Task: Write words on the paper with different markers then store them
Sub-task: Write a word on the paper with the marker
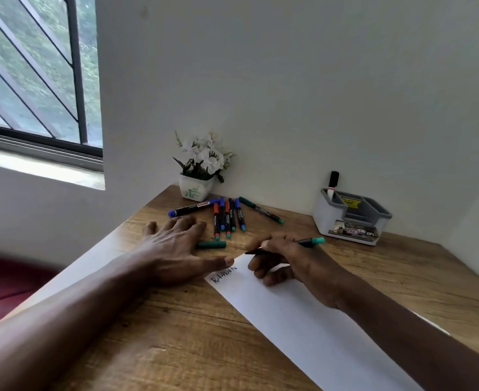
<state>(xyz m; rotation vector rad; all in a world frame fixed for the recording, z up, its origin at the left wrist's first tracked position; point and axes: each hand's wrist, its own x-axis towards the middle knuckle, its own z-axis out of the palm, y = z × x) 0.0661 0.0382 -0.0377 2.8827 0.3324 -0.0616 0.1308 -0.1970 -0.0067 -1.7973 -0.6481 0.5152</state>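
While left hand (173, 249) lies flat, fingers spread, thumb on the paper (289, 314) corner, advice: press there so the sheet can't skid. Green cap (211, 244) just beside it, loose markers (227, 214) behind. Word reads roughly "RAMAN", unsure. Right hand (283, 261) pinches green marker (311, 241), tip at paper's top edge. Organizer (351, 215) label: "OPE", rest unreadable.

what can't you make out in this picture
Head view:
Word on the paper: small and blurred, unreadable.
Label on the organizer: blurred.
Black-capped marker: lower part behind the organizer's wall.
Green cap: one end behind the left hand.
Paper's near end: under the right forearm, cut by the bottom edge.
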